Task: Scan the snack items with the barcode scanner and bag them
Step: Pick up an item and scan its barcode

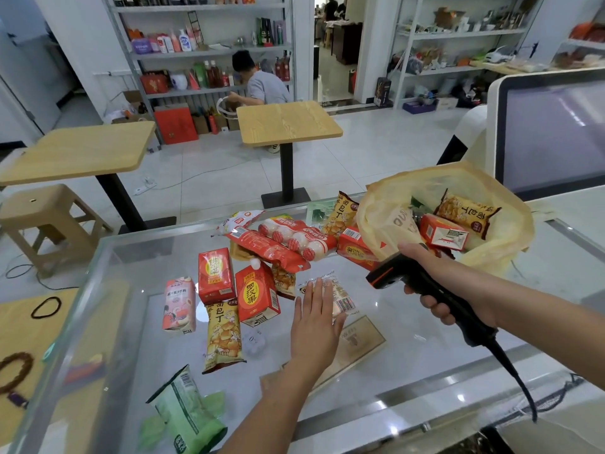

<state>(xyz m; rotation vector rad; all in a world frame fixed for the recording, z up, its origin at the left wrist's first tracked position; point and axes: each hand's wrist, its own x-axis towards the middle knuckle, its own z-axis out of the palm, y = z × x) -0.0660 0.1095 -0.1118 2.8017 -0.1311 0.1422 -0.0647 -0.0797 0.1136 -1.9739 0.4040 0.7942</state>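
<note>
My right hand (458, 290) grips a black barcode scanner (402, 273), its head aimed left at a small clear-wrapped snack packet (340, 294) with its barcode facing up. My left hand (316, 326) lies flat with straight fingers on that packet, on the glass counter (425, 362). A yellow plastic bag (491, 204) stands open behind the scanner and holds a red carton (443, 236) and a bread-crouton packet (466, 213). Left of my hand lie several red drink cartons (216, 271), a pink carton (179, 304), yellow crouton packets (224, 335) and red sausage packs (288, 240).
A green snack bag (183, 411) lies at the counter's near edge. A white screen (553, 132) stands at the right behind the bag. The scanner's cable (514, 371) trails toward me. Beyond the counter are two wooden tables (288, 121), a stool (49, 217), shelves and a crouching person (262, 83).
</note>
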